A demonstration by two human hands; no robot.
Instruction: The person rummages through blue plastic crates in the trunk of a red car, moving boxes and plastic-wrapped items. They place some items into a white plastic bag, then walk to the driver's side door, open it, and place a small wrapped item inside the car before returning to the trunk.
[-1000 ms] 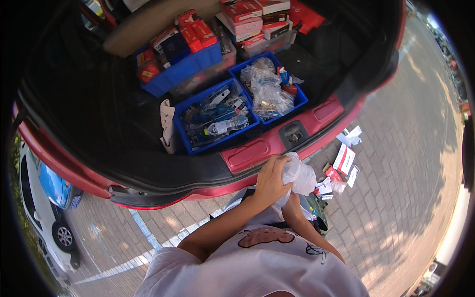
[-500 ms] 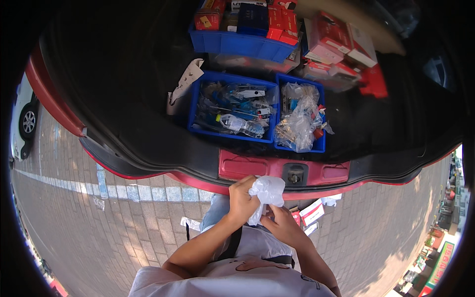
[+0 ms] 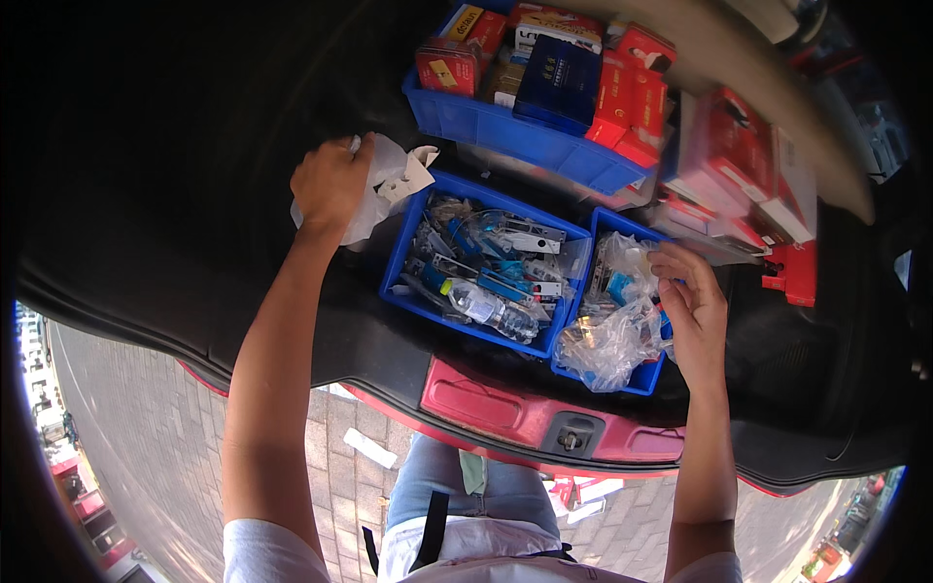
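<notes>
— Left hand (image 3: 330, 185) is closed around a crumpled white plastic bag (image 3: 389, 180), holding it over the dark trunk floor (image 3: 175, 165), just beside the left wall of the nearer blue bin (image 3: 406, 255).

— And the right hand (image 3: 692, 303)?

— Its fingers are loosely curled, open, touching the clear plastic bags (image 3: 614, 330) heaped in the smaller blue bin (image 3: 641, 377) on the right.

— What sits in the bin between the hands?

— Packaged small parts and a plastic bottle (image 3: 486, 307) lying on its side near the front wall.

— Beyond that?

— A long blue crate (image 3: 505, 131) stacked with red and dark blue boxes, then more red boxes (image 3: 748, 146) to the right. Below, the red bumper (image 3: 505, 408) with its latch (image 3: 571, 437), and brick paving (image 3: 146, 437) underneath.
</notes>
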